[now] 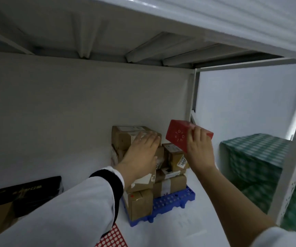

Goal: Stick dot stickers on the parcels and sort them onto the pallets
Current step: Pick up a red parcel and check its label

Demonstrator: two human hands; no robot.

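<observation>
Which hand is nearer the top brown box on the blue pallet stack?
Left. The left hand lies flat on the top brown box; the right hand is off to its right, holding the red box.

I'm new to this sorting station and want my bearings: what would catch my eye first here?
The red box stands out, held tilted in the right hand above the stacked brown parcels on the blue pallet against the back wall. The left hand rests flat on the top parcel, and a red dot sticker sheet lies at the bottom edge.
</observation>
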